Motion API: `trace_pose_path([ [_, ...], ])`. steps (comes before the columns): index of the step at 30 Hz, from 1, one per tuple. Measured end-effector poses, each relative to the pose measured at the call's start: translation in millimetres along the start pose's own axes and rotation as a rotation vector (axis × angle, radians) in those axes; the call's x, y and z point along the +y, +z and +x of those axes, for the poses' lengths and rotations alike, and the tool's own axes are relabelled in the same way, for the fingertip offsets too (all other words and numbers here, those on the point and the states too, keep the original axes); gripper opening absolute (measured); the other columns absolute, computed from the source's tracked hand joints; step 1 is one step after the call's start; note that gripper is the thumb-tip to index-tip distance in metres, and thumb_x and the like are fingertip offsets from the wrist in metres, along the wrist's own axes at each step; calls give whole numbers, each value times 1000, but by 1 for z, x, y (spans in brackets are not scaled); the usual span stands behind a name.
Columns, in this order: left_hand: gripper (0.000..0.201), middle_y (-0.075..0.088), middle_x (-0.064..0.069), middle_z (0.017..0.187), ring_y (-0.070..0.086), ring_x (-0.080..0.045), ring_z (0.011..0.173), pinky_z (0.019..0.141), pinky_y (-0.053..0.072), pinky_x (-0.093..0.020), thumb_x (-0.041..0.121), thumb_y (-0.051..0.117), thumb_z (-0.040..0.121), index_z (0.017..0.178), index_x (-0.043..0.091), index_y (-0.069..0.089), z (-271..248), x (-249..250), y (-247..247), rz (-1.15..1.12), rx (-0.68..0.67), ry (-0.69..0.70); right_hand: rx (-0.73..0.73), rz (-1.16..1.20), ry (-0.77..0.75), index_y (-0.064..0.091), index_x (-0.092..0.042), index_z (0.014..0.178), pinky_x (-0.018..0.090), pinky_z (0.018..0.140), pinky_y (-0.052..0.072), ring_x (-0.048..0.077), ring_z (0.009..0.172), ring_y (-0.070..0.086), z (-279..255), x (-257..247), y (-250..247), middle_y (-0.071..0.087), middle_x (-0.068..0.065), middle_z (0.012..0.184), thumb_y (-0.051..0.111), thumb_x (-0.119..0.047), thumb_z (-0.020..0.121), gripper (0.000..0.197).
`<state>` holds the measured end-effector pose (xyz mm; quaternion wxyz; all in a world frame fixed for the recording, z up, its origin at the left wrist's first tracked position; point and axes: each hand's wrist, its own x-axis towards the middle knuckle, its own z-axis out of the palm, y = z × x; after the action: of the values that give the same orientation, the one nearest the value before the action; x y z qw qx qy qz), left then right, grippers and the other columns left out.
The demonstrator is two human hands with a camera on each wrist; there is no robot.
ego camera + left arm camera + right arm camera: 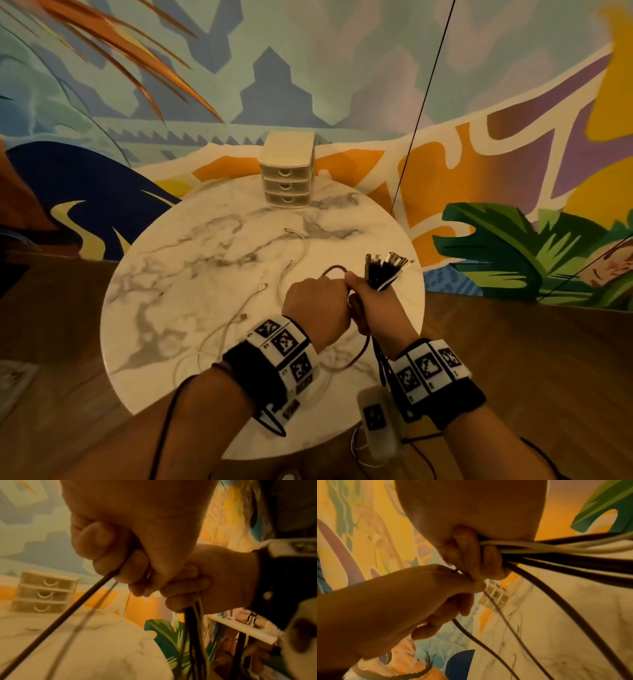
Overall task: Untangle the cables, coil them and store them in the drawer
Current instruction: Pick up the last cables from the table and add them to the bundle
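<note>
My right hand (371, 296) grips a bundle of black and white cables (385, 270) above the right side of the round marble table (191, 260); their plug ends fan out past my fist. In the right wrist view the bundle of cables (556, 550) runs out to the right of the hand (474, 555). My left hand (317, 301) sits right beside it, with fingers curled round one dark cable (60, 616) that loops out of the bundle. White cables (287, 274) lie loose on the table. A small beige three-drawer unit (287, 171) stands at the far edge, all drawers shut.
A mural wall rises behind the table. Wooden floor (513, 342) surrounds the table. A thin black cord (424, 102) hangs down at the back right. A white device with a marker (376, 421) hangs under my right wrist.
</note>
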<state>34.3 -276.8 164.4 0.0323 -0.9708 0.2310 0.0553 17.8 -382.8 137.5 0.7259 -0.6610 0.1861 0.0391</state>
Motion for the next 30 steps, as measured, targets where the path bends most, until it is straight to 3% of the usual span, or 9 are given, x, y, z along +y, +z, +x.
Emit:
trace_pose_path([
  [9,33,63,-9,102,58,-28,95,75,44,-33,37,37,98,98,14,61,13,-75,48,-427,-94,-209,270,177,-260,66,-8,86,21,37,25,10,35,29,-1,-9,-40,32,-2,41,45,-29,99,32],
  [12,38,67,-8,80,63,-23,73,64,48,-31,36,41,98,81,11,65,14,-81,51,-690,-83,-222,381,179,-288,65,-7,87,18,36,25,8,36,29,-4,-17,-55,33,-4,43,48,-28,98,30],
  [15,50,65,-6,61,53,-15,41,52,46,-26,35,39,99,68,7,66,0,-45,55,-960,-428,-132,442,137,-315,66,-9,86,18,44,30,7,44,36,-4,-15,-65,38,-3,51,49,-32,96,31],
  [18,51,66,-4,63,55,-12,43,64,50,-29,38,36,100,71,9,66,-20,-8,69,-985,-824,45,458,77,-324,64,-15,77,20,43,33,8,41,38,-10,-11,-79,43,-4,46,47,-31,98,32],
  [20,43,70,2,74,58,-8,49,75,50,-26,41,40,98,80,15,69,-33,9,86,-888,-1019,120,444,37,-291,60,-17,71,23,40,34,8,37,39,-17,-9,-88,45,-4,41,46,-29,99,33],
  [22,22,69,1,107,62,-4,61,72,50,-20,31,49,96,103,19,66,-45,23,100,-763,-1118,198,394,-5,-247,60,-16,73,27,43,33,12,38,40,-24,-4,-95,48,-2,41,45,-29,99,33],
  [25,48,46,0,138,58,-15,106,83,42,-18,28,58,92,137,18,42,-37,47,97,-711,-739,269,361,-60,-184,62,-14,73,23,42,32,14,40,41,-39,6,-103,50,0,42,46,-32,98,35],
  [27,52,51,3,127,62,-20,88,72,49,-24,28,61,90,137,21,39,-19,69,72,-1097,-529,167,335,-80,-165,62,-13,73,18,39,31,10,37,42,-49,9,-107,50,0,41,45,-31,99,36],
  [30,7,60,-2,83,58,-21,60,56,49,-28,16,53,95,97,22,57,5,104,37,-1341,-431,230,348,-76,-188,66,-2,84,16,39,34,7,35,43,-65,7,-120,51,6,44,46,-27,99,35],
])
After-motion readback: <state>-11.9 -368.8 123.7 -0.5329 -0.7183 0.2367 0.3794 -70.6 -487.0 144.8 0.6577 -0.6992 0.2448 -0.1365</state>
